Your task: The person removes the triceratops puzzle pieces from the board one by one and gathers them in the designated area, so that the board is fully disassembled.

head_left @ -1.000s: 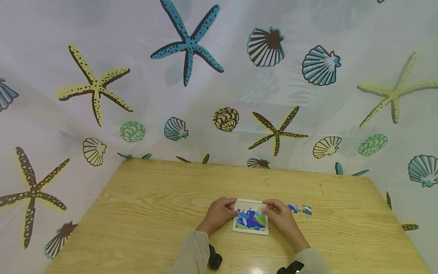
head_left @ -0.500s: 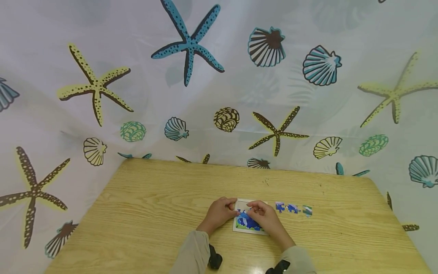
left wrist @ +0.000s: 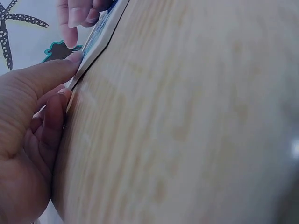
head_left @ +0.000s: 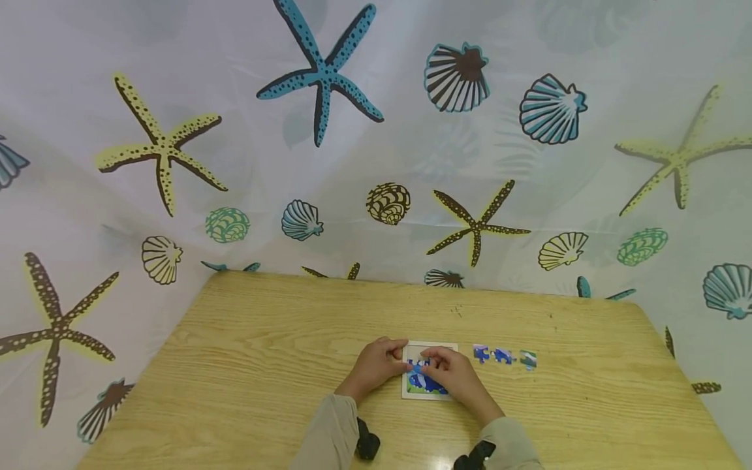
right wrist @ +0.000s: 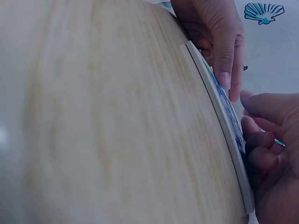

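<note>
A jigsaw puzzle (head_left: 424,384) showing a blue dinosaur lies in a shallow white-rimmed tray (head_left: 412,396). Its upper part shows bare backing. My left hand (head_left: 376,365) holds the tray's left edge, the thumb on top over the puzzle and the fingers along the rim. My right hand (head_left: 455,373) reaches over the tray from the right, thumb and fingertips close together at the puzzle's upper middle. In the right wrist view, the right fingers (right wrist: 262,157) are bent beside the tray; I cannot tell whether a piece is between them. The right hand hides the puzzle's right side.
Several loose pieces lie right of the tray: a purple-and-blue puzzle piece (head_left: 481,353), a blue puzzle piece (head_left: 502,356) and a green-and-grey puzzle piece (head_left: 528,359). The wooden table (head_left: 282,326) meets a shell-patterned curtain (head_left: 352,163) behind and at both sides.
My right hand has moved left from the tray's right edge to over the puzzle's middle, uncovering the nearest loose piece. The left hand has stayed at the tray's left edge.
</note>
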The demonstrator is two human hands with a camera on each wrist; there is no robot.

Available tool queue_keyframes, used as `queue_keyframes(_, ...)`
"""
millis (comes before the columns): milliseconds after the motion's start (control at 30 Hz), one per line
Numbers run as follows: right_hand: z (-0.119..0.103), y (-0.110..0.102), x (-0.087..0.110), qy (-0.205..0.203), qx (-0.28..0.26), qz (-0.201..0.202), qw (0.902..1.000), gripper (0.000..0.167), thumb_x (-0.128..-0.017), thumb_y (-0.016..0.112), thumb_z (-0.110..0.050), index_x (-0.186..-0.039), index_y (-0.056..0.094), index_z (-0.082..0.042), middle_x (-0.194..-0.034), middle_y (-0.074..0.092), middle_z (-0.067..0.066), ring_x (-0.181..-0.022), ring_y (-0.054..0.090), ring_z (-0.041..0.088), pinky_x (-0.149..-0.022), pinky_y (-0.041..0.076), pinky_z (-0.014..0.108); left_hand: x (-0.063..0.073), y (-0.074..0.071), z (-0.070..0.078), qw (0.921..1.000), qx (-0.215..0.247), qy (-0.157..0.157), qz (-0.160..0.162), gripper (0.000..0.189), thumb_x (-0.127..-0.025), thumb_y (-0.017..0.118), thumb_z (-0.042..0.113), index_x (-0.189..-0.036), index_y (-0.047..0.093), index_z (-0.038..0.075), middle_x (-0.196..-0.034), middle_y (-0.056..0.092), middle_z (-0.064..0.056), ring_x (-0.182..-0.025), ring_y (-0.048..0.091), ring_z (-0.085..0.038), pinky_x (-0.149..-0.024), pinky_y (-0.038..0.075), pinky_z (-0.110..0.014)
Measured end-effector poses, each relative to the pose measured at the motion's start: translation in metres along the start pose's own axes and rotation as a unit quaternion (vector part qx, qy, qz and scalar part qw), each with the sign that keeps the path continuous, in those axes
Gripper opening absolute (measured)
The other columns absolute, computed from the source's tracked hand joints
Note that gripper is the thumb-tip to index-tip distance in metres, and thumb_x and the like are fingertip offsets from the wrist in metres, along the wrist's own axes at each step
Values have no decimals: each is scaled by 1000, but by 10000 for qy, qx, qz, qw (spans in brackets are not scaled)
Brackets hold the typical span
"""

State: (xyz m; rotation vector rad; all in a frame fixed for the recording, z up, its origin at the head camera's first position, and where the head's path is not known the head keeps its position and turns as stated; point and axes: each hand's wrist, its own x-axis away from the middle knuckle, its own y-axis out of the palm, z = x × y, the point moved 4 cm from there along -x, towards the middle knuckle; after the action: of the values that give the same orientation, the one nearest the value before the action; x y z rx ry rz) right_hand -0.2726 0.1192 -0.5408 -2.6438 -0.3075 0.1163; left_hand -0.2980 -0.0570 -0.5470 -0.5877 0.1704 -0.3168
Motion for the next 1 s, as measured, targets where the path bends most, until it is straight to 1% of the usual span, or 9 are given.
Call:
queue_keyframes(133, -1, 1, -1, -188, 249, -75, 9995, 21, -84, 71, -10, -104, 68, -5, -74, 53, -2, -59, 44, 8, -54, 37, 21, 0, -2, 0, 9999, 47, 48, -117, 57, -80, 77, 24, -129, 58, 2, -83, 52, 2, -68, 42, -11, -63, 36, -23)
queue_keyframes(300, -2, 4, -2, -393, 620, -127, 9972, 22, -83, 72, -8, -104, 68, -4, -76, 52, -2, -59, 43, 7, -54, 37, 21, 0, -3, 0, 9995, 111, 43, -279, 60, -78, 78, 22, -130, 57, 1, -85, 52, 0, -66, 41, -12, -60, 35, -23)
queue_keyframes(433, -6, 6, -2, -399, 870, -165, 9953, 22, -83, 72, -8, -104, 67, -4, -76, 50, -2, -59, 42, 8, -54, 36, 22, -1, -3, 0, 9990, 141, -20, -433, 60, -78, 79, 19, -131, 56, 2, -86, 51, 0, -67, 40, -12, -60, 35, -23)
queue_keyframes(600, -12, 5, -1, -254, 886, -229, 9955, 20, -83, 71, -7, -102, 66, -4, -75, 48, -1, -60, 41, 11, -54, 34, 23, 1, -5, 2, 9976, 278, -108, -632, 60, -79, 77, 16, -133, 54, 2, -88, 50, -2, -69, 39, -14, -62, 34, -24)
queue_keyframes(800, -13, 4, 0, -65, 811, -263, 9963, 20, -83, 72, -6, -100, 62, -7, -75, 46, -1, -59, 39, 11, -54, 32, 22, -1, -5, 1, 9958, 506, -43, -757, 58, -81, 74, 10, -134, 52, 0, -90, 50, -4, -69, 38, -13, -60, 33, -22)
queue_keyframes(1000, -8, 6, 1, -13, 555, -39, 9985, 19, -83, 70, -3, -98, 60, -9, -76, 45, 0, -60, 40, 11, -55, 34, 22, -1, -5, 2, 9959, 464, -99, -768, 58, -81, 74, 10, -134, 53, 0, -89, 50, -4, -68, 39, -12, -59, 33, -21)
